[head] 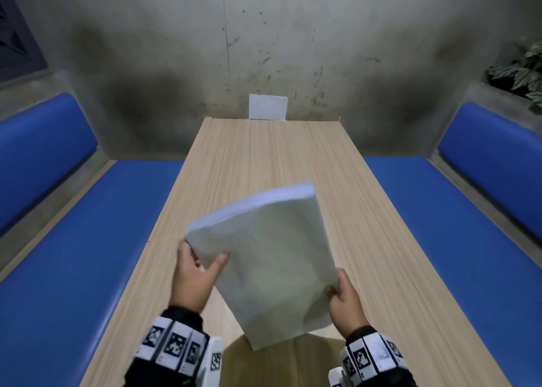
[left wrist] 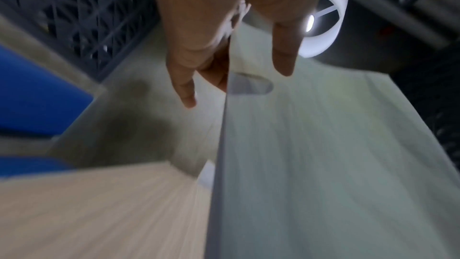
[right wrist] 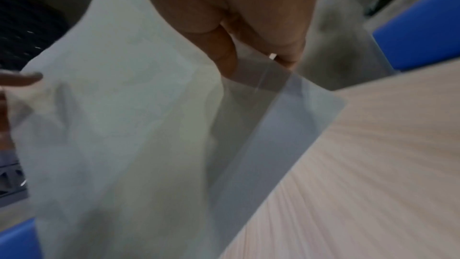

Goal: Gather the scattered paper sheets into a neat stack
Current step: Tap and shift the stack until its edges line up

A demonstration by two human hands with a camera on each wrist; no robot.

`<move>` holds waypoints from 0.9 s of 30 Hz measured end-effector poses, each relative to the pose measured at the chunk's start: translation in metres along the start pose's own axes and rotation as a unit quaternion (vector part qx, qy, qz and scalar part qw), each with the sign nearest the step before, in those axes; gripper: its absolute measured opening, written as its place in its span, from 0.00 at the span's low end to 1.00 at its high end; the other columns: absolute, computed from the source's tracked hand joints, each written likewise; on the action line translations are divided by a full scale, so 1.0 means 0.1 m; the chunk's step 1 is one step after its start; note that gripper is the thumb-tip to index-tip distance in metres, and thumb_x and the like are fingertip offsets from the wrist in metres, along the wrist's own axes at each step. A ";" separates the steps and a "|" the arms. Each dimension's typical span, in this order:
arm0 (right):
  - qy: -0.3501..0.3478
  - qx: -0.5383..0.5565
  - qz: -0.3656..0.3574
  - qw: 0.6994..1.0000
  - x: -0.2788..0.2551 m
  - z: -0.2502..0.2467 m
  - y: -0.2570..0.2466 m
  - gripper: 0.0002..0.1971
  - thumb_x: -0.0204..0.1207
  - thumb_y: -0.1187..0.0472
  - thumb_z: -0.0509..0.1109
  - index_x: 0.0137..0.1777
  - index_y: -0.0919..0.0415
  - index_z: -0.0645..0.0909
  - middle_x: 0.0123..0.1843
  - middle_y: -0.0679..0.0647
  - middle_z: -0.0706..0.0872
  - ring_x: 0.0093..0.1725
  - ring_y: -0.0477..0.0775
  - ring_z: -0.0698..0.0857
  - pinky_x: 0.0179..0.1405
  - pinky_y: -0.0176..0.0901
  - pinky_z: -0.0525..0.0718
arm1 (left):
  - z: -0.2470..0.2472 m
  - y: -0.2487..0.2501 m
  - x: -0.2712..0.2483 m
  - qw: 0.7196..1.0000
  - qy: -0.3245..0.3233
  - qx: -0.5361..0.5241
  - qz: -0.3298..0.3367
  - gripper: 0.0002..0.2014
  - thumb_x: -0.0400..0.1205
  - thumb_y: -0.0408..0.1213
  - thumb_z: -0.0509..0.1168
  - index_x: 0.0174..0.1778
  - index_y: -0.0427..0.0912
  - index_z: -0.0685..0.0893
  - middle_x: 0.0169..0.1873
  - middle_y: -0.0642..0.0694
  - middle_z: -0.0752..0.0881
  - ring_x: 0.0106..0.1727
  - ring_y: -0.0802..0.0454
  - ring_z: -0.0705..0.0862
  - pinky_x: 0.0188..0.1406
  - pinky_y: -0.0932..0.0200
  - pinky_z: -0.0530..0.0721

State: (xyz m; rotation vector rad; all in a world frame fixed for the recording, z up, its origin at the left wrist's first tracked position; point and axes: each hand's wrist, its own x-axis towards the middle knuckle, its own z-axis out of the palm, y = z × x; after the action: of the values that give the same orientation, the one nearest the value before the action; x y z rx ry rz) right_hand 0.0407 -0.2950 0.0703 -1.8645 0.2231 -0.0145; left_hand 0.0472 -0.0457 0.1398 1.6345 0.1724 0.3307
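Hands (head: 264,281) hold paper stack (head: 264,257) above table (head: 381,240), between benches (head: 73,240).

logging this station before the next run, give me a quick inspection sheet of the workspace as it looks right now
Surface: long light wood-grain table, its far end against the wall.
Job's things: thick stack of white paper sheets held tilted above the table, edges roughly flush; no loose sheets seen on the table.
Clutter: nothing seen.
Grippers: left hand grips the stack's left edge, thumb on top; right hand grips its right edge.
Cables: nothing seen.
Surroundings: blue padded benches on both sides, stained grey concrete wall, small white card leaning on the wall at the far end, green leafy plant far right.
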 end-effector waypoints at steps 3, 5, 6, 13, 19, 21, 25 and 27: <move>0.016 -0.056 -0.076 0.995 0.00 -0.16 -0.17 0.29 0.69 0.82 0.53 0.42 0.41 0.74 0.41 0.52 0.84 0.44 0.54 0.82 0.40 0.41 0.77 | -0.26 0.40 0.14 0.993 -0.001 0.061 0.098 0.26 0.68 0.33 0.76 0.47 0.69 0.74 0.44 0.57 0.82 0.47 0.68 0.81 0.53 0.64 0.77; 0.033 -0.106 -0.132 0.985 -0.01 -0.26 -0.31 0.23 0.63 0.78 0.53 0.43 0.48 0.77 0.39 0.57 0.85 0.41 0.59 0.81 0.39 0.48 0.77 | -0.33 0.55 0.17 0.982 -0.048 0.127 0.130 0.26 0.65 0.36 0.79 0.48 0.70 0.78 0.41 0.55 0.85 0.46 0.73 0.81 0.52 0.71 0.74; 0.044 -0.132 -0.158 0.978 -0.02 -0.30 -0.39 0.21 0.59 0.75 0.53 0.44 0.53 0.79 0.37 0.55 0.84 0.40 0.59 0.80 0.38 0.49 0.75 | -0.33 0.60 0.17 0.976 -0.080 0.155 0.133 0.25 0.65 0.37 0.79 0.48 0.70 0.79 0.43 0.57 0.86 0.47 0.74 0.81 0.50 0.74 0.74; 0.031 -0.164 -0.200 0.965 -0.05 -0.40 -0.64 0.15 0.59 0.67 0.57 0.41 0.50 0.79 0.36 0.46 0.83 0.38 0.47 0.80 0.47 0.51 0.76 | -0.21 0.41 0.08 0.981 -0.103 0.139 0.090 0.08 0.67 0.56 0.63 0.39 0.67 0.85 0.38 0.48 0.89 0.48 0.48 0.84 0.56 0.43 0.82; -0.004 0.030 -0.049 0.998 0.08 -0.67 -0.33 0.33 0.57 0.53 0.81 0.63 0.47 0.72 0.61 0.43 0.81 0.63 0.46 0.79 0.65 0.41 0.74 | -0.37 0.24 0.04 0.996 -0.083 0.022 0.023 0.11 0.61 0.57 0.66 0.37 0.64 0.87 0.35 0.58 0.91 0.37 0.64 0.87 0.44 0.53 0.83; -0.060 0.161 -0.008 0.985 0.11 -0.67 -0.27 0.46 0.50 0.56 0.82 0.70 0.49 0.66 0.66 0.48 0.80 0.67 0.47 0.79 0.69 0.48 0.74 | -0.42 0.15 0.04 0.997 -0.075 0.003 0.001 0.15 0.60 0.57 0.65 0.40 0.62 0.87 0.36 0.61 0.91 0.39 0.62 0.87 0.43 0.55 0.81; -0.061 0.235 -0.005 0.970 0.14 -0.48 -0.33 0.40 0.38 0.46 0.87 0.54 0.55 0.81 0.47 0.48 0.93 0.49 0.47 0.89 0.43 0.35 0.87 | -0.35 0.01 0.04 0.998 -0.062 -0.004 -0.022 0.10 0.68 0.49 0.68 0.45 0.54 0.85 0.35 0.59 0.91 0.37 0.66 0.86 0.41 0.58 0.78; 0.000 0.247 -0.009 0.969 0.12 -0.38 -0.40 0.23 0.50 0.52 0.85 0.45 0.55 0.82 0.37 0.47 0.92 0.41 0.47 0.88 0.36 0.35 0.85 | -0.28 -0.07 0.02 0.999 -0.044 0.015 -0.017 0.12 0.73 0.48 0.65 0.49 0.48 0.82 0.35 0.54 0.88 0.37 0.65 0.84 0.39 0.60 0.75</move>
State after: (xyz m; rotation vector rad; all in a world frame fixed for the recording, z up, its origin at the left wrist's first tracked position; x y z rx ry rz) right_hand 0.0538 -0.3220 0.1185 -1.3690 0.1827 -0.0771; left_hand 0.0409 -0.0178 0.1353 1.6707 0.1378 0.2308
